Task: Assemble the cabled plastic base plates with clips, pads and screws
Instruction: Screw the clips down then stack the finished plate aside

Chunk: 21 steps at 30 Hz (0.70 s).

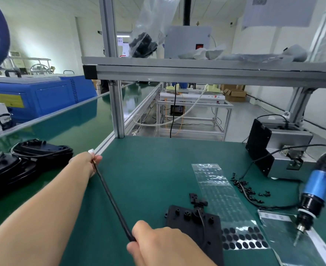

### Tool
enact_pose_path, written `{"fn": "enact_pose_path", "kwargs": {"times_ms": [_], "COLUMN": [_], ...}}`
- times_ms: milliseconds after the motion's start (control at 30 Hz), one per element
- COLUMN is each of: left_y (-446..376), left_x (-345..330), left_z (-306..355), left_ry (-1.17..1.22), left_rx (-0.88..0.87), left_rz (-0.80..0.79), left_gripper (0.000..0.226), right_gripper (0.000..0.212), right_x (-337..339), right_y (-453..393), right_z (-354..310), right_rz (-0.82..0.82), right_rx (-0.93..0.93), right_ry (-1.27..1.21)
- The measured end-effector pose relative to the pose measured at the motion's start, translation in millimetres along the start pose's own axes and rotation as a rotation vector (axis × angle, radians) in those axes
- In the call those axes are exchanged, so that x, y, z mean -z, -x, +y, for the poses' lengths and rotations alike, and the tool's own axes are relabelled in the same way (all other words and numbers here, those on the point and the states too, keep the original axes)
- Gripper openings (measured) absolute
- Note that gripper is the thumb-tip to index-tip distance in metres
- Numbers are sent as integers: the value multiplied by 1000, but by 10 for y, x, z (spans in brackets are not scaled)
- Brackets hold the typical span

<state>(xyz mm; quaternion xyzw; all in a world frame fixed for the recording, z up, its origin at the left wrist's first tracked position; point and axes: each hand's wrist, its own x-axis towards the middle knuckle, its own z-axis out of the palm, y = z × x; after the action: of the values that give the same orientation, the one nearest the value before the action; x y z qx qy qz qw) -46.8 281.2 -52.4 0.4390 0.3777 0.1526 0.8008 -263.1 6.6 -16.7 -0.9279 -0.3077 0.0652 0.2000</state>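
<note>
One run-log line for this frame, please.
left hand: pinches black cable by white connector | right hand: grips cable | black plastic base plate: flat on green mat | blue electric screwdriver: hanging, unused

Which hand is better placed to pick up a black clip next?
The right hand, probably. It grips the cable beside the base plate, near the clips. The left hand holds the cable's far end.

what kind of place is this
Most likely a factory assembly workstation: a green mat workbench under an aluminium-profile frame, a blue electric screwdriver hanging beside loose black screws.
</note>
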Motion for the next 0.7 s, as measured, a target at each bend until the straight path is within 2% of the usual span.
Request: {"fn": "enact_pose_path", "kwargs": {"times_ms": [67, 200, 300, 400, 467, 500, 567, 600, 633, 667, 700], "left_y": [-62, -191, -167, -74, 18, 75, 189, 257, 324, 404, 501], "left_x": [50, 127, 160, 152, 135, 136, 133, 123, 96, 64, 9], "left_z": [-18, 15, 20, -24, -71, -93, -119, -142, -169, -219, -271], "left_ry": [23, 7, -70, -467, -868, -1089, -1466, -1594, -1680, -1737, -1763], "left_rx": [-27, -76, -85, -189, -278, -335, -488, -557, -615, -672, -747], "left_rz": [33, 93, 137, 128, 72, 45, 54, 72, 73, 59, 34], "left_gripper": [10, 31, 29, 17, 21, 24, 38, 45, 49, 49, 45], "right_gripper": [22, 19, 20, 24, 16, 15, 18, 26, 42, 60, 72], "right_x": [-33, -48, -72, -167, -179, -162, -57, -17, 37, 33, 17], "right_y": [-18, -41, -34, -21, 23, 51, 173, 230, 261, 283, 284], "right_z": [34, 95, 53, 59, 147, 262, 503, 606, 691, 783, 884], "right_rz": [-25, -43, -4, 254, 193, 238, 323, 300, 247, 174, 186], "right_rx": [-3, 4, 29, 165, 239, 266, 197, 120, 47, 12, -7], "right_ry": [4, 15, 51, 225, 274, 324, 269, 281, 313, 273, 201]}}
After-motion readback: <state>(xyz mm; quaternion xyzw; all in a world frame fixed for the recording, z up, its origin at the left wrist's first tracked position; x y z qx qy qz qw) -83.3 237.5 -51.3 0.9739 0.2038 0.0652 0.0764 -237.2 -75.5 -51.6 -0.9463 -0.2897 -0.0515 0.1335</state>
